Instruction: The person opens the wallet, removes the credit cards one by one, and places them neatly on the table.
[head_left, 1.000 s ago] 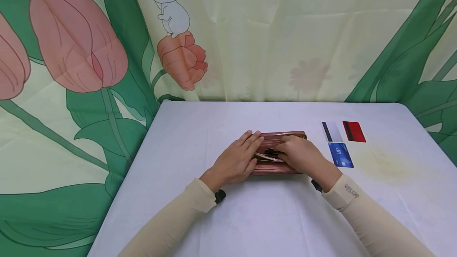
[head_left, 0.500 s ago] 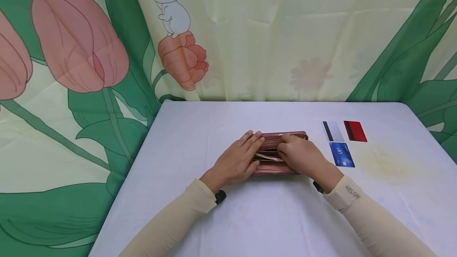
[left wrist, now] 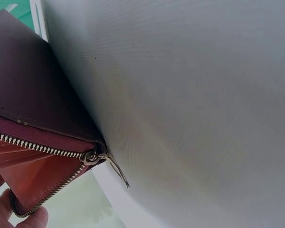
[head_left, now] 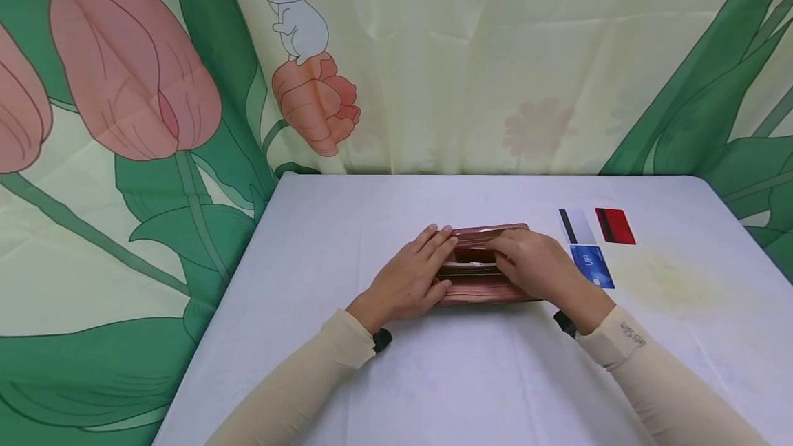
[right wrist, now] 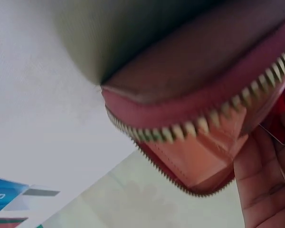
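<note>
A pink-brown zip wallet (head_left: 489, 291) lies unzipped on the table, its inner compartments facing up. My left hand (head_left: 411, 277) holds it at the left end, fingers over the far side and thumb by the near side. In the left wrist view fingertips (left wrist: 35, 218) grip the wallet's zipped edge. My right hand (head_left: 535, 263) reaches into the right part of the wallet with curled fingers. In the right wrist view its fingers (right wrist: 261, 180) are at a red card (right wrist: 278, 128) beside the card slots. Part of that card is hidden by the hand and wallet.
Right of the wallet, a white card with a black stripe (head_left: 577, 226), a red card (head_left: 615, 226) and a blue card (head_left: 593, 266) lie flat on the white-covered table (head_left: 372, 391). A printed floral curtain (head_left: 434, 74) hangs behind the table.
My right hand has shifted slightly right and its wrist has turned. The inner zip divider has come nearer and a reddish interior shows behind it. My left hand stays in place.
</note>
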`<state>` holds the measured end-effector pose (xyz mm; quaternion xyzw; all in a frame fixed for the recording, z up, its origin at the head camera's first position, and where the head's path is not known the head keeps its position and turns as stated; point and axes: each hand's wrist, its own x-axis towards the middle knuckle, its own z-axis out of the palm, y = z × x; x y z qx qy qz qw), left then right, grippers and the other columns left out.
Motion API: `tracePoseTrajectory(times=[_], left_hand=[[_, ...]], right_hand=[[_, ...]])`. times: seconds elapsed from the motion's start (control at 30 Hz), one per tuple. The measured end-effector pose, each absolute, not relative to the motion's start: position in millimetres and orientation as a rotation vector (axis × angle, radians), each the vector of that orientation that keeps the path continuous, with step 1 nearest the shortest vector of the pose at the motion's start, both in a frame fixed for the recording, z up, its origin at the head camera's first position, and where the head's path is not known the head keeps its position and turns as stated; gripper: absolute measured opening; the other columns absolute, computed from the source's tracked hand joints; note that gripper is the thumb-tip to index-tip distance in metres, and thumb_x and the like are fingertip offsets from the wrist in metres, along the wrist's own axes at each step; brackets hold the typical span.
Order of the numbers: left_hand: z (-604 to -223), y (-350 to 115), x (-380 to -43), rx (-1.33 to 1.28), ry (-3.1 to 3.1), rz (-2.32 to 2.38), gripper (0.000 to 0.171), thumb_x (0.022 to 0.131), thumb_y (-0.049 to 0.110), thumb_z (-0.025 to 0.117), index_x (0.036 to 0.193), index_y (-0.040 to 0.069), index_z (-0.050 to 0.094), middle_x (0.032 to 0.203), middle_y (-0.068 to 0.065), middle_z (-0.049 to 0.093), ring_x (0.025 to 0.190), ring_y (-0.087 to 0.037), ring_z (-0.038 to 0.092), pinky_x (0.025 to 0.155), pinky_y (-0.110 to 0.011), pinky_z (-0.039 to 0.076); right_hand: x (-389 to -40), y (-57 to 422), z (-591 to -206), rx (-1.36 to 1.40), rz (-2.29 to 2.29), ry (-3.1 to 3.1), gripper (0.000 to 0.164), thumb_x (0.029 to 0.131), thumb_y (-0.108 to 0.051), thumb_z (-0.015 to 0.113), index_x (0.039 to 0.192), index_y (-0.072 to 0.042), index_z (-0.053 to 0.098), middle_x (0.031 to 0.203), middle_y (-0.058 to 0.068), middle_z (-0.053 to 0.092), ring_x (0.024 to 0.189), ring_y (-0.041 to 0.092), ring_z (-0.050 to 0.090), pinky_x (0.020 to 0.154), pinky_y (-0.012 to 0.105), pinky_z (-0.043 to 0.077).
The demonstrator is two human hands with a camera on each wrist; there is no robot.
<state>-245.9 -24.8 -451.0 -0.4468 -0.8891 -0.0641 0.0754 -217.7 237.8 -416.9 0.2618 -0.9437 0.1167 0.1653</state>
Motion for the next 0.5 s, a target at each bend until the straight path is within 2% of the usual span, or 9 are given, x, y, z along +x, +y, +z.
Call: tracePoseTrajectory(times=[0.13,0.27,0.37,0.5], left_hand=[[-450.6,-24.1,-245.8,-1.344,-2.675,-0.210,0.072,0.107,0.036,0.051,0.165,0.004,0.024,0.173,-0.012,0.021,0.160,-0.030,0.017,0.129,-0.037,0.015],[-449.8,-24.2,-246.0,-1.340,-2.684,-0.225,0.072,0.108,0.038,0.049,0.165,0.004,0.023,0.173,-0.011,0.021,0.160,-0.030,0.017,0.129,-0.037,0.016],[-449.4,-24.1,-246.7,-1.336,-2.690,-0.238,0.072,0.108,0.040,0.048,0.166,0.005,0.023,0.173,-0.010,0.021,0.160,-0.031,0.018,0.129,-0.038,0.018],[-448.8,-24.4,-247.3,-1.335,-2.706,-0.245,0.073,0.108,0.041,0.047,0.166,0.006,0.021,0.174,-0.009,0.020,0.161,-0.029,0.015,0.129,-0.038,0.018]], right_hand=[[-214.6,242.9,-411.0,0.713,0.391,-2.677,0.019,0.088,-0.002,0.078,0.107,-0.005,0.078,0.101,0.010,0.078,0.092,0.027,0.075,0.080,0.047,0.062],[-211.1,249.7,-405.1,0.726,0.452,-2.588,0.021,0.086,0.002,0.077,0.106,-0.004,0.078,0.100,0.010,0.079,0.088,0.026,0.075,0.076,0.047,0.063],[-208.8,256.6,-400.2,0.740,0.495,-2.506,0.023,0.084,0.006,0.076,0.105,-0.004,0.077,0.094,0.009,0.078,0.077,0.021,0.071,0.065,0.040,0.061],[-207.9,267.6,-395.3,0.743,0.534,-2.393,0.026,0.080,0.011,0.073,0.101,-0.004,0.078,0.085,0.005,0.076,0.065,0.012,0.063,0.055,0.029,0.052]])
